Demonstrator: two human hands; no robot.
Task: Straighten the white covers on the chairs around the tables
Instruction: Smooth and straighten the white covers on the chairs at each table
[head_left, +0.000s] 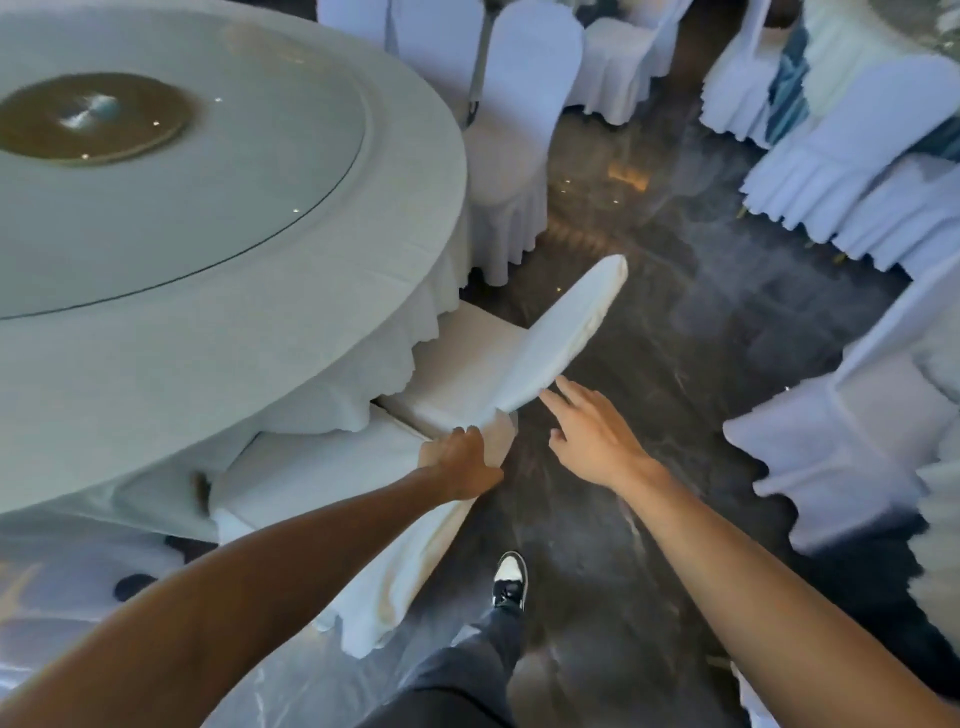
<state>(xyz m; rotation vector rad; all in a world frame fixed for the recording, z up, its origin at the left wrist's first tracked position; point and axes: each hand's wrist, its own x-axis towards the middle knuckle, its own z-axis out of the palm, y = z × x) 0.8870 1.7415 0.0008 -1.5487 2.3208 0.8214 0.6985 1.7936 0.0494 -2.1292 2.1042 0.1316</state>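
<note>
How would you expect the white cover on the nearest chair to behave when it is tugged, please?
Probably floppy: the chair cover hangs in loose folds beneath the left hand. Likely light, since it bunches easily there. It may slide; the backrest fabric looks smooth.

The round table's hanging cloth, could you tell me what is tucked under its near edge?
Under the tablecloth edge sit the white-covered seats of two chairs; their front parts and the table's base are hidden by the cloth.
</note>
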